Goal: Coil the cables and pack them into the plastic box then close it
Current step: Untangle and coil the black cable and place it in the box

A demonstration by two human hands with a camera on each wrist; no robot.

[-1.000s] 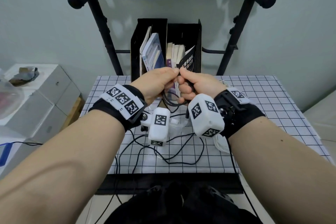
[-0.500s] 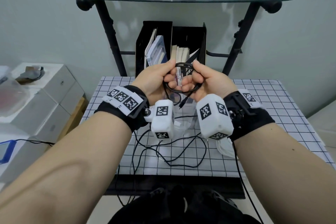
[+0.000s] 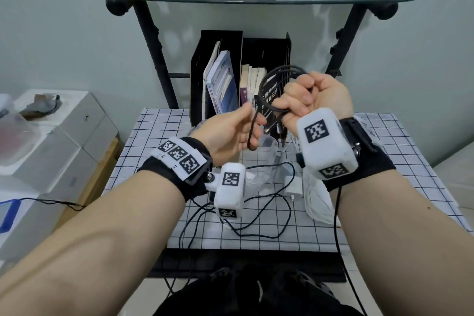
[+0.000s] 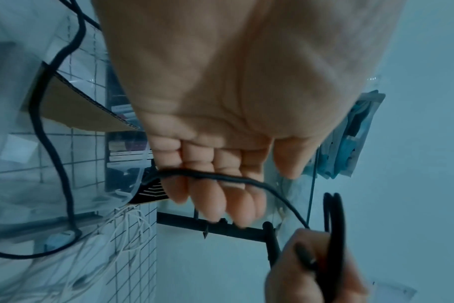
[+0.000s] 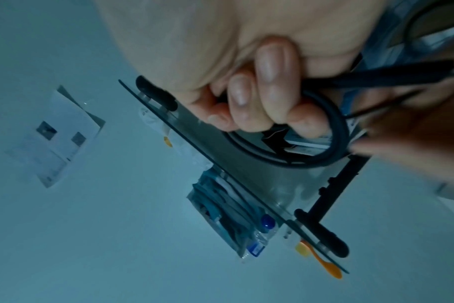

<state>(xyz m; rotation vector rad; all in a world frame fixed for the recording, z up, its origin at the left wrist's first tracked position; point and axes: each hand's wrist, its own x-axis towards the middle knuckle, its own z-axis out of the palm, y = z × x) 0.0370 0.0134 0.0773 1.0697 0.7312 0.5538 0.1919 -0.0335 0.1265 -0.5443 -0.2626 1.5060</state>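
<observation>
Left hand (image 3: pixel 228 136) comes first as I read across: I see its fingers straight and loose, with a strand of the black cable (image 3: pixel 275 90) draped over them, so it guides the slack and does not grip it; the left wrist view shows the same strand lying across the fingers (image 4: pixel 215 196). From there the strand runs right to my right hand (image 3: pixel 311 99), whose fingers are curled tight round a bundle of finished loops held up in the air above the table (image 3: pixel 400 151), in front of the black file rack (image 3: pixel 266 51). One plug end (image 3: pixel 268 129) hangs free below the loops, between the two hands. I judge that this cable is nearly coiled, with only the short tail over my left fingers left to wrap or tuck. Below the hands, on the checked cloth, a thinner black lead (image 3: pixel 259 215) sprawls loose, and to the right of it lie a white charger (image 3: pixel 293 185) and a heap of white cable (image 3: pixel 318 202), none of them coiled yet. The clear plastic box (image 3: pixel 268 151) stands on the table under my hands; I cannot tell whether anything is in it, nor where its lid lies. So by my reckoning the work is early: one coil almost made, more cables to wind, then packing and closing all still to do.
</observation>
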